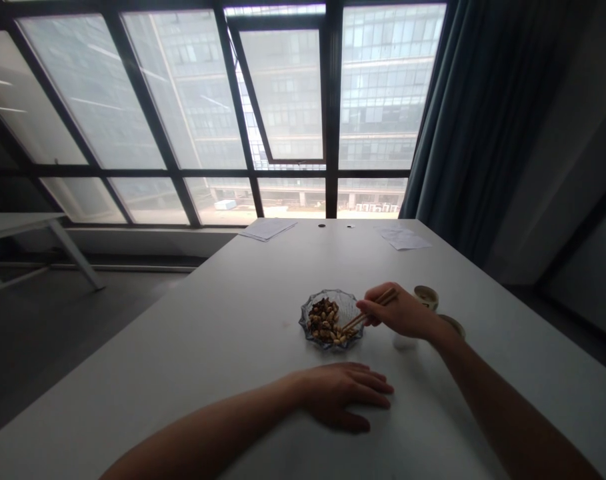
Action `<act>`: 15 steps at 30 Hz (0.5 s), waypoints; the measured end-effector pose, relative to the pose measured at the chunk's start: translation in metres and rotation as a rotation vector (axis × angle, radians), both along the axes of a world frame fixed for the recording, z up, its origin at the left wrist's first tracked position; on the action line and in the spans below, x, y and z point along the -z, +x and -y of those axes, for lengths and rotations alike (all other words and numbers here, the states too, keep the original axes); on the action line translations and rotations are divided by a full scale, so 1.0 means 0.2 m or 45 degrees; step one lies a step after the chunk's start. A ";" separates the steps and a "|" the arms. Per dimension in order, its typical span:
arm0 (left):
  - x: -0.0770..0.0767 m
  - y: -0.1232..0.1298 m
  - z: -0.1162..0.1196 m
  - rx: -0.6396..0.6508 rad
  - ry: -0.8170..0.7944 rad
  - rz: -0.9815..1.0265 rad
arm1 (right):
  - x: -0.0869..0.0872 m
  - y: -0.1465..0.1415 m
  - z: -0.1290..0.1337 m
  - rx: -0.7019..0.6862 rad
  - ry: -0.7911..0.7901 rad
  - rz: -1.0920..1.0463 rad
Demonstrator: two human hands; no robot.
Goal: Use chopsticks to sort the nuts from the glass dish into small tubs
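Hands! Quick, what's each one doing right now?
Left hand: open, flat on the white table, holding nothing.
Right hand: closed, holding chopsticks over the glass bowl.

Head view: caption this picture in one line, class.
Right hand holds wooden chopsticks over a glass bowl of nuts; left hand rests on a white table.

From where I stand, the chopsticks (355, 321) look like plain wood with a dull finish, and the scalloped dish (350, 305) is ribbed, tinted glass with a glossy shine. The nuts (323, 321) in it look dry and slightly rough. The tabletop (197, 380) is smooth and matt white, the sheets of paper (267, 229) are thin and matt, the curtain (483, 113) is dull, heavy cloth, and the window panes (183, 100) are smooth glass in dark frames.
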State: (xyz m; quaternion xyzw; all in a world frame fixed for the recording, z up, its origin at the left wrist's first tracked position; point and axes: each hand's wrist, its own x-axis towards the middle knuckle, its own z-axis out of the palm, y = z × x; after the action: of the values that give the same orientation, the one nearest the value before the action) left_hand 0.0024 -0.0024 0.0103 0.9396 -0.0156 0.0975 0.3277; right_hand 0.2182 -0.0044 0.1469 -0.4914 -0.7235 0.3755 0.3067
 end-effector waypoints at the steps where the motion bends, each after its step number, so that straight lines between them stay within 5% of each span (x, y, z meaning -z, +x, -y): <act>1: 0.00 0.00 0.00 -0.001 -0.006 -0.003 | 0.00 0.01 0.00 0.019 0.017 -0.011; 8: 0.00 0.00 0.00 0.005 -0.011 0.016 | -0.05 0.06 0.02 0.065 0.034 0.024; 15: 0.00 0.01 0.01 0.001 0.002 -0.005 | 0.02 -0.01 0.00 0.026 0.017 0.072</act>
State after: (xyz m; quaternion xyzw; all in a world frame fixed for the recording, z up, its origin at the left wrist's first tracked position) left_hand 0.0039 -0.0041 0.0111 0.9401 -0.0153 0.0957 0.3269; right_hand 0.2167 -0.0045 0.1432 -0.5071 -0.7292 0.3536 0.2933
